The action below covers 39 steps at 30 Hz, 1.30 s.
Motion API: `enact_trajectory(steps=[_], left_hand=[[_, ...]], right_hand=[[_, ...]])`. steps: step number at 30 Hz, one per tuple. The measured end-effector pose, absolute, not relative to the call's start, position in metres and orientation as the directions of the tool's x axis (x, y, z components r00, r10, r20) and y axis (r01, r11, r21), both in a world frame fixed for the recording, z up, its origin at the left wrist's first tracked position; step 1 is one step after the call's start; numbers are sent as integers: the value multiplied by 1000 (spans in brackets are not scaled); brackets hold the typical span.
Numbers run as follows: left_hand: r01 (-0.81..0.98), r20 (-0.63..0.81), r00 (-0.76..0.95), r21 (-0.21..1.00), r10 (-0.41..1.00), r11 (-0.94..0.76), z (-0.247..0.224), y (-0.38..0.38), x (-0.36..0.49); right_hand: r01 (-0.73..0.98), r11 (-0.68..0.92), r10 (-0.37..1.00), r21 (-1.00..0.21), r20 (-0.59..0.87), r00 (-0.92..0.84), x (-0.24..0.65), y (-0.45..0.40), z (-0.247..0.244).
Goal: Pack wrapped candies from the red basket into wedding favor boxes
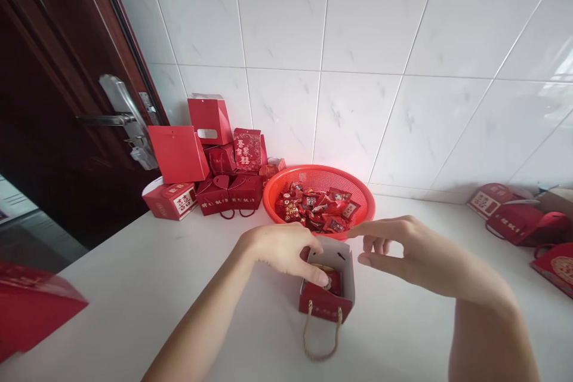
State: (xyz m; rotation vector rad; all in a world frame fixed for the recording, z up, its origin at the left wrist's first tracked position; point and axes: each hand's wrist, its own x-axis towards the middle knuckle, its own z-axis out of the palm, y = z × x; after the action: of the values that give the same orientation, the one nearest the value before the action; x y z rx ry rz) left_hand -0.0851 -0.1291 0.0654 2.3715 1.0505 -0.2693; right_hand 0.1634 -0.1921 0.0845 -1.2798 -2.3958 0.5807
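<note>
Now | L hand [284,250] @ box [321,307] | basket [367,198] (pkts [316,209]) behind | stacked bxs [221,160]

The left arm [203,319] reaches up and bends at the wrist [249,246]. The left hand [283,249] turns inward, thumb [313,273] apart from the pointing finger [313,243]. The right hand [418,253] faces it, fingers [380,228] a bit curled, thumb held away.

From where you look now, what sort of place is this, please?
Probably an indoor room, perhaps in a home: there is a dark brown door with a lever handle, a white tiled wall, and a white tabletop with red boxes.
</note>
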Motion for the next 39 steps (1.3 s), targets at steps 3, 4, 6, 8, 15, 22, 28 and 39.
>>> enact_trajectory(steps=[3,4,6,8,15,22,28,39], left_hand=[[763,-413,645,378,643,-524,67,-131,-85],[764,-415,645,372,642,-527,68,-132,-85],[757,-412,653,358,636,-546,72,-134,-85],[740,-392,672,347,628,-576,76,-136,-85],[754,-274,644,386,714,-532,76,-145,-84],[694,-231,720,273,655,-666,68,-159,-62],[719,-231,692,137,684,-681,62,-173,-47],[768,-298,639,285,709,-573,56,-160,-48]], right_hand=[[730,474,857,-492,70,-510,162,-195,84],[731,474,852,-490,44,-522,159,-195,84],[713,494,821,-497,-4,-572,152,-196,81],[704,506,804,-498,-23,-594,147,-197,76],[820,361,922,-445,39,-385,161,-206,50],[820,295,950,-491,58,-308,172,-215,32],[656,397,918,-642,297,-264,171,-211,-12],[501,524,836,-688,529,-148,147,-215,-61]])
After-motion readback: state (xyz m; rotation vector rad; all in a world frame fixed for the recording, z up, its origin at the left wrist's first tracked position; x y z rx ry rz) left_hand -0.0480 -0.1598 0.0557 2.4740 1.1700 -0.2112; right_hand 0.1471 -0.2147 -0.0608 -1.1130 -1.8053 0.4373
